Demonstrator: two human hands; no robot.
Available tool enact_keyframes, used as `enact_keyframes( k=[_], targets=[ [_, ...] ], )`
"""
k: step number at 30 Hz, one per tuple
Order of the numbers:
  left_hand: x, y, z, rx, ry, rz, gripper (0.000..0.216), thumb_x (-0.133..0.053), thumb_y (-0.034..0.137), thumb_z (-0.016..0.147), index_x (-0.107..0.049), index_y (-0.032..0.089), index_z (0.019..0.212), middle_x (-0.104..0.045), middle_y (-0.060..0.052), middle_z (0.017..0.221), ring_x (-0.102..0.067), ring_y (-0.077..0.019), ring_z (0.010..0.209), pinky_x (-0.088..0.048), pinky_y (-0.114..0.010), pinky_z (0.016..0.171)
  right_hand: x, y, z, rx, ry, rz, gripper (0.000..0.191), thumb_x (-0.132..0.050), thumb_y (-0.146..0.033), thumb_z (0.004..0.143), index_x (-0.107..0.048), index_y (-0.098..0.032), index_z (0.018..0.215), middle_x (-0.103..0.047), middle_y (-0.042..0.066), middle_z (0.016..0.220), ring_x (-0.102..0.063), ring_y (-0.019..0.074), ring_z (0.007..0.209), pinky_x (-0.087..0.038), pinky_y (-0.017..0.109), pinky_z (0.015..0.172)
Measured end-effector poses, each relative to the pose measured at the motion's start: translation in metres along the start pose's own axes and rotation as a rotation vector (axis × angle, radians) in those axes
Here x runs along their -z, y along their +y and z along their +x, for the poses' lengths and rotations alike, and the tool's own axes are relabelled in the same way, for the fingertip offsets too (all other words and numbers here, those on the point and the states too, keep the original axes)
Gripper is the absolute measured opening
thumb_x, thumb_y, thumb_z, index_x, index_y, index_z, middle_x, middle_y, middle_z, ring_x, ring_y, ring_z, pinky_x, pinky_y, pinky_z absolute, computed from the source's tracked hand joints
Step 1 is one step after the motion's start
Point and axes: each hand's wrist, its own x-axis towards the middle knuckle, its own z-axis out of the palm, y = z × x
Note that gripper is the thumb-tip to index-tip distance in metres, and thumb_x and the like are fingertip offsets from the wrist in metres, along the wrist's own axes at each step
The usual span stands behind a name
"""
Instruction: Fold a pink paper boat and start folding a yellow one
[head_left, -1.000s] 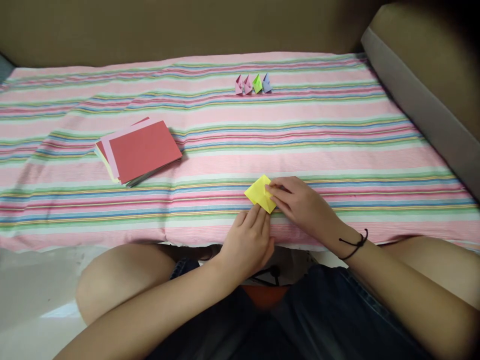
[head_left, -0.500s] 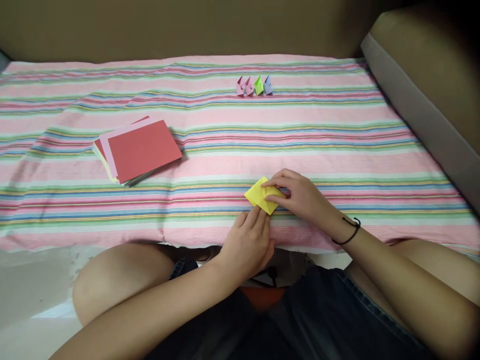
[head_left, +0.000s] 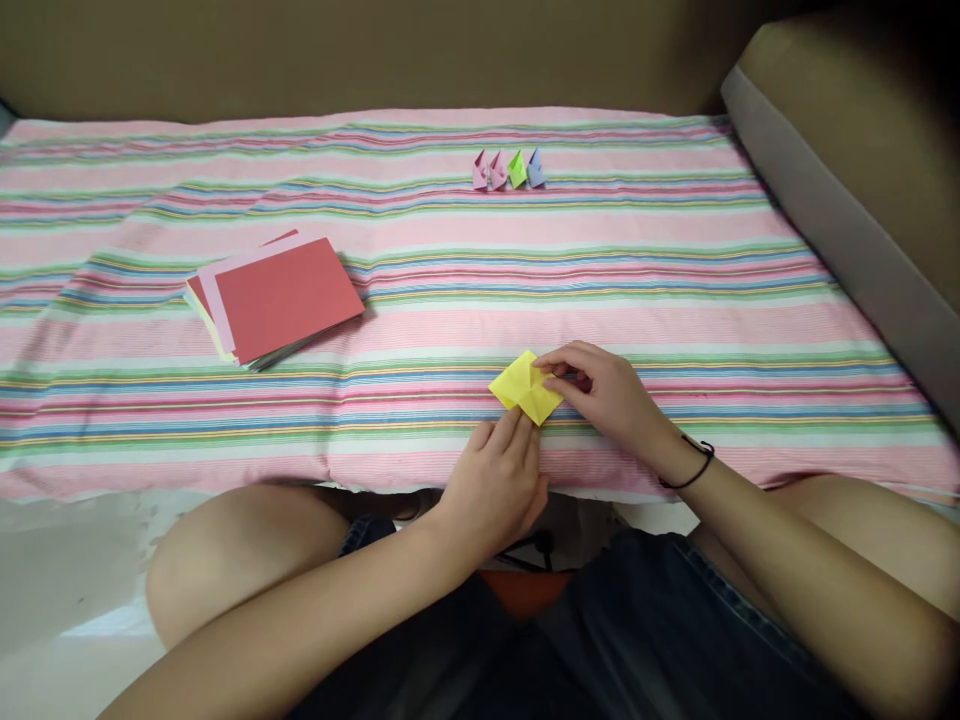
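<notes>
A small folded yellow paper (head_left: 519,383) lies diamond-like on the striped cloth in front of me, with crease lines meeting near its middle. At its near edge rest the outstretched fingertips of my left hand (head_left: 501,470); the thumb is apart from the paper. My right hand (head_left: 600,385) has the paper's right side between bent thumb and index finger, and its other fingers are curled. Part of the right corner is hidden behind those fingers.
A stack of coloured paper sheets (head_left: 292,300), red on top, lies to the left. Several small folded paper pieces (head_left: 517,170), pink, green and blue, stand in a row farther back. The striped cloth (head_left: 420,330) ends at my knees; a brown cushioned side (head_left: 840,190) bounds the right.
My right thumb and index finger have slid slightly right, toward the paper's edge, uncovering more of its surface. My left hand has stayed nearly still.
</notes>
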Motion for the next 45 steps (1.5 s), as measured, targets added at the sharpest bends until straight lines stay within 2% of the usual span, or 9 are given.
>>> enact_keyframes(
  k=[3, 9, 15, 20, 27, 32, 37, 42, 45],
  targets=[
    [0.0, 0.0, 0.0, 0.002, -0.003, 0.001, 0.044, -0.046, 0.031, 0.088, -0.057, 0.0, 0.118, -0.061, -0.016, 0.118, -0.048, -0.0293, 0.116, -0.038, -0.039, 0.09, -0.002, 0.001, 0.001, 0.026, 0.011, -0.026, 0.015, -0.059, -0.014, 0.082, -0.064, -0.019, 0.095, -0.061, 0.004, 0.089, -0.058, 0.0169, 0.081, -0.048, 0.03, 0.072],
    [-0.001, 0.0, 0.0, 0.0, 0.018, 0.009, 0.046, -0.044, 0.03, 0.088, -0.056, 0.0, 0.121, -0.059, -0.016, 0.122, -0.048, -0.029, 0.116, -0.038, -0.039, 0.09, -0.01, 0.001, 0.001, 0.105, 0.054, -0.171, 0.015, -0.061, -0.019, 0.083, -0.064, -0.019, 0.097, -0.061, 0.006, 0.093, -0.055, 0.0215, 0.092, -0.045, 0.036, 0.083],
    [-0.003, 0.0, -0.001, -0.005, 0.028, 0.017, 0.046, -0.044, 0.031, 0.088, -0.057, 0.0, 0.12, -0.06, -0.016, 0.122, -0.048, -0.0289, 0.117, -0.037, -0.038, 0.091, -0.017, -0.004, -0.008, 0.222, 0.059, -0.341, 0.022, -0.046, -0.018, 0.091, -0.065, -0.017, 0.103, -0.06, 0.009, 0.092, -0.053, 0.0224, 0.087, -0.047, 0.038, 0.079],
    [-0.002, 0.0, -0.001, -0.011, 0.03, 0.015, 0.045, -0.044, 0.03, 0.088, -0.057, 0.0, 0.119, -0.06, -0.016, 0.12, -0.049, -0.029, 0.116, -0.037, -0.038, 0.092, -0.02, -0.01, -0.012, 0.157, 0.035, -0.417, 0.031, -0.04, -0.019, 0.093, -0.06, -0.016, 0.116, -0.057, 0.011, 0.093, -0.052, 0.024, 0.087, -0.047, 0.04, 0.079],
    [-0.002, 0.0, 0.001, -0.013, 0.036, 0.025, 0.045, -0.044, 0.03, 0.088, -0.058, -0.001, 0.117, -0.062, -0.017, 0.117, -0.05, -0.0298, 0.114, -0.038, -0.038, 0.09, -0.021, -0.009, 0.0, 0.123, -0.067, -0.552, 0.04, -0.036, -0.018, 0.092, -0.056, -0.012, 0.126, -0.056, 0.012, 0.087, -0.049, 0.024, 0.079, -0.045, 0.039, 0.072],
    [-0.001, -0.001, 0.0, -0.013, 0.024, 0.022, 0.045, -0.043, 0.03, 0.088, -0.058, 0.0, 0.118, -0.061, -0.017, 0.118, -0.049, -0.0295, 0.114, -0.038, -0.038, 0.09, -0.013, -0.009, -0.002, 0.134, -0.098, -0.455, 0.032, -0.038, -0.022, 0.094, -0.065, -0.017, 0.11, -0.058, 0.01, 0.086, -0.051, 0.0212, 0.077, -0.045, 0.035, 0.067],
    [-0.001, 0.0, -0.001, -0.011, 0.032, 0.018, 0.044, -0.045, 0.031, 0.088, -0.059, 0.0, 0.116, -0.061, -0.017, 0.117, -0.05, -0.0294, 0.112, -0.039, -0.038, 0.089, -0.005, -0.012, -0.01, 0.184, -0.083, -0.359, 0.028, -0.043, -0.024, 0.092, -0.07, -0.017, 0.087, -0.06, 0.01, 0.093, -0.055, 0.0196, 0.08, -0.047, 0.035, 0.073],
    [0.0, 0.0, -0.001, -0.004, 0.021, 0.021, 0.045, -0.045, 0.031, 0.088, -0.058, 0.0, 0.118, -0.061, -0.017, 0.117, -0.049, -0.0296, 0.114, -0.038, -0.039, 0.09, 0.001, -0.01, -0.011, 0.184, -0.151, -0.312, 0.026, -0.045, -0.025, 0.092, -0.07, -0.022, 0.094, -0.06, 0.008, 0.096, -0.057, 0.019, 0.083, -0.048, 0.035, 0.074],
    [0.0, 0.0, -0.001, -0.003, 0.004, 0.022, 0.044, -0.044, 0.031, 0.089, -0.058, 0.001, 0.117, -0.06, -0.017, 0.117, -0.048, -0.0296, 0.115, -0.038, -0.039, 0.09, -0.001, -0.008, -0.007, 0.129, -0.129, -0.32, 0.028, -0.042, -0.022, 0.093, -0.068, -0.022, 0.102, -0.061, 0.007, 0.095, -0.058, 0.0191, 0.081, -0.048, 0.034, 0.069]
  ],
)
